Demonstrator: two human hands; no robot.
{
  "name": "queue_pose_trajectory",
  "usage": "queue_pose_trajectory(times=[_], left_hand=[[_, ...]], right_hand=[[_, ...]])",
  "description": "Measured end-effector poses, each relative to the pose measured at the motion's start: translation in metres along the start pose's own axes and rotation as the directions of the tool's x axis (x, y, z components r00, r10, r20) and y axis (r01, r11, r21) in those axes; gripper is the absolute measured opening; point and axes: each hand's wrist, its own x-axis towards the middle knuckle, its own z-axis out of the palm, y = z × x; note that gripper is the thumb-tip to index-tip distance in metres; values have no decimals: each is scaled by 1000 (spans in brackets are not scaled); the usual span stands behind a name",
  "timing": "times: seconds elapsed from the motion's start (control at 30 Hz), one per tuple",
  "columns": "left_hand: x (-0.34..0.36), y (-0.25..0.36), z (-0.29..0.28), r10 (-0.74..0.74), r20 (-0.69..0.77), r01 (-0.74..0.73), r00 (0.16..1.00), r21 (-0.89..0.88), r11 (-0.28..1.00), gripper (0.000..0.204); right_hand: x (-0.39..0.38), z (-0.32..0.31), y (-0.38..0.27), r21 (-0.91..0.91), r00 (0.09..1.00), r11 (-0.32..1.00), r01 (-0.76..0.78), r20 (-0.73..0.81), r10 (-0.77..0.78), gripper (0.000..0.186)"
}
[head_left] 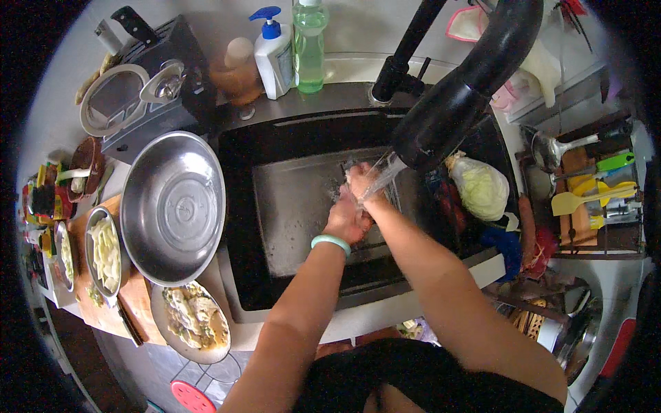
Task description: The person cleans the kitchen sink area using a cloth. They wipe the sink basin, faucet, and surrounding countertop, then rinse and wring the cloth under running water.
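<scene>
My left hand [348,220], with a pale green bangle at the wrist, and my right hand [363,182] are together over the steel-floored sink [282,206], under water running from the black faucet [434,131]. Their fingers overlap and curl. Splashing water hides whether anything is between them. A wrapped cabbage [482,186] lies on the dark right part of the sink, to the right of my hands.
A steel bowl [172,206], a plate of food [189,320] and dishes of pale slices [105,251] are left of the sink on a board [138,303] with a knife. Soap bottles [274,62] and a knife block [172,45] stand behind. A utensil rack [595,220] is rightward.
</scene>
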Motion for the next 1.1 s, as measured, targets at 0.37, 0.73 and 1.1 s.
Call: queue_pose_trajectory(times=[0.37,0.73,1.1], left_hand=[[51,8,-60,-5,755,486,655,-417,768,39],[2,14,-28,-11,-10,7,1000,-316,949,42],[56,-7,-97,402,302,-471,864,207,857,35]], right_hand=[[-2,14,13,-123,989,992,-21,144,39,32],[-97,-13,-7,161,918,937,309,206,-338,29],[-90,15,4,239,910,919,315,199,-363,39]])
